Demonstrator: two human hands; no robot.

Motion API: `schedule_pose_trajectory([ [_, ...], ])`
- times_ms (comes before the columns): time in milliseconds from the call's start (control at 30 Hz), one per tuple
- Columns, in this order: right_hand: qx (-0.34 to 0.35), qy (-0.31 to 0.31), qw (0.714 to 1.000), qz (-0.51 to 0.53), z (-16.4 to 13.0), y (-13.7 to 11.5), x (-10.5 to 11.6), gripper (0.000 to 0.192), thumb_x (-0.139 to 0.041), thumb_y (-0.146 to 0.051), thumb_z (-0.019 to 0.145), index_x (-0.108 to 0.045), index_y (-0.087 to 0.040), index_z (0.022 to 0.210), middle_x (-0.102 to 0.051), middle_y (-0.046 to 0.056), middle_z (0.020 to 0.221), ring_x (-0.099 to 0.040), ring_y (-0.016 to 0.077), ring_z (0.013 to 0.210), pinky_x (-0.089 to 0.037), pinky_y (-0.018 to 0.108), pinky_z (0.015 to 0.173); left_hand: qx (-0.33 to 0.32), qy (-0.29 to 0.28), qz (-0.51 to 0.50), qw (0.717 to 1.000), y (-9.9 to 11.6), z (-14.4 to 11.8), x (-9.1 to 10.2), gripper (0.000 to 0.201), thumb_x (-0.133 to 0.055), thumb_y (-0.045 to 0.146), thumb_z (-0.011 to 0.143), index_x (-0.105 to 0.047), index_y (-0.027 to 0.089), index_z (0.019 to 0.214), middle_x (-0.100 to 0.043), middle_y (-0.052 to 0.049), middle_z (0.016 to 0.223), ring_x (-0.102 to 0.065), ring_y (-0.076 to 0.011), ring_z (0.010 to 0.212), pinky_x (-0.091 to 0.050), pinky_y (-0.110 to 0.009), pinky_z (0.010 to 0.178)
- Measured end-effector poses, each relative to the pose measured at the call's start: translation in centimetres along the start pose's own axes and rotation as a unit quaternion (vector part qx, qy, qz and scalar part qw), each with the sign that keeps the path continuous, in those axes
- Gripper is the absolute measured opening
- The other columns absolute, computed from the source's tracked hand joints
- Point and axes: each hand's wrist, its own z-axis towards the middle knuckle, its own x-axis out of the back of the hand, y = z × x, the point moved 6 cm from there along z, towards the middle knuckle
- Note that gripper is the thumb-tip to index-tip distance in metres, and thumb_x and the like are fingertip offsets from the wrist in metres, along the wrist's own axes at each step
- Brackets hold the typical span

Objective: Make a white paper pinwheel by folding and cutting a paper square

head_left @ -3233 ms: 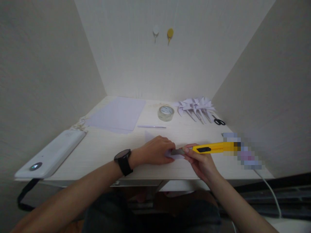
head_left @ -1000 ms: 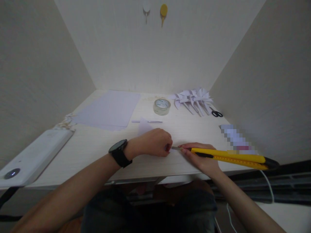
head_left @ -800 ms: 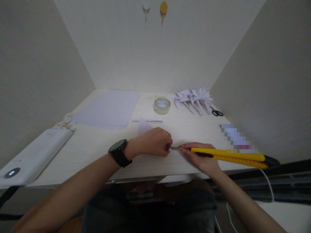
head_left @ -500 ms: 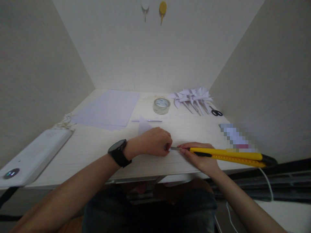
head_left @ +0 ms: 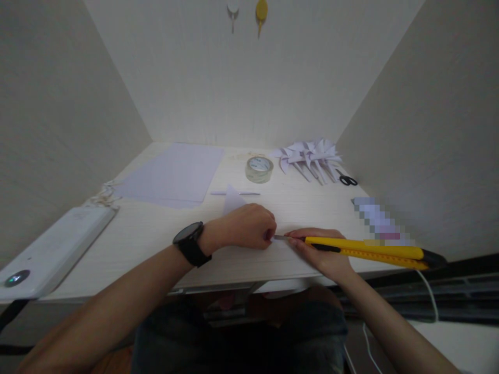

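Near the lower middle of the frame, your left hand was closed into a fist and pressed down a small piece of paper on the table. Your right hand gripped the yellow utility knife, and its blade tip touched the paper just beside your left fingers.

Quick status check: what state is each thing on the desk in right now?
Yellow utility knife: blade out, gripped by right hand.
Small white paper piece: pinned under left hand, corner sticking up.
Clear tape roll: lying flat.
Black-handled scissors: closed, lying flat.
White paper sheets: flat, stacked.
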Motion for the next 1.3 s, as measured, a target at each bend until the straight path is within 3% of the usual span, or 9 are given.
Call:
schedule_pose_trajectory([
  [833,-0.011,-0.013,1.000,-0.011,-0.1,0.3,-0.2,0.011,-0.072,-0.030,0.079,-0.078,-0.022,0.074,-0.078,0.003,0.076,-0.074,0.0194,0.066,-0.063,0.027,0.067,-0.008,0.017,-0.011,1.000,0.0,0.0,0.1,0.012,-0.063,0.014,0.071,-0.074,0.019,0.074,-0.074,-0.004,0.076,-0.066,-0.0171,0.073,-0.047,-0.028,0.073],
  [1033,-0.016,-0.006,1.000,-0.001,-0.1,0.2,-0.1,0.010,-0.072,-0.030,0.078,-0.078,-0.023,0.074,-0.078,0.003,0.076,-0.074,0.0196,0.065,-0.063,0.028,0.066,-0.016,-0.017,-0.021,1.000,-0.2,0.6,0.6,0.009,-0.067,0.018,0.069,-0.072,0.018,0.076,-0.071,-0.003,0.077,-0.063,-0.0164,0.073,-0.046,-0.027,0.072],
  [1300,-0.015,-0.008,1.000,0.016,-0.1,0.2,-0.2,0.008,-0.073,-0.027,0.078,-0.078,-0.022,0.074,-0.078,0.003,0.076,-0.074,0.0192,0.065,-0.063,0.026,0.065,0.023,-0.078,-0.084,0.993,-1.7,1.7,0.9,0.027,-0.063,0.010,0.069,-0.068,0.017,0.096,-0.071,-0.002,0.086,-0.062,-0.0142,0.075,-0.044,-0.024,0.065],
])
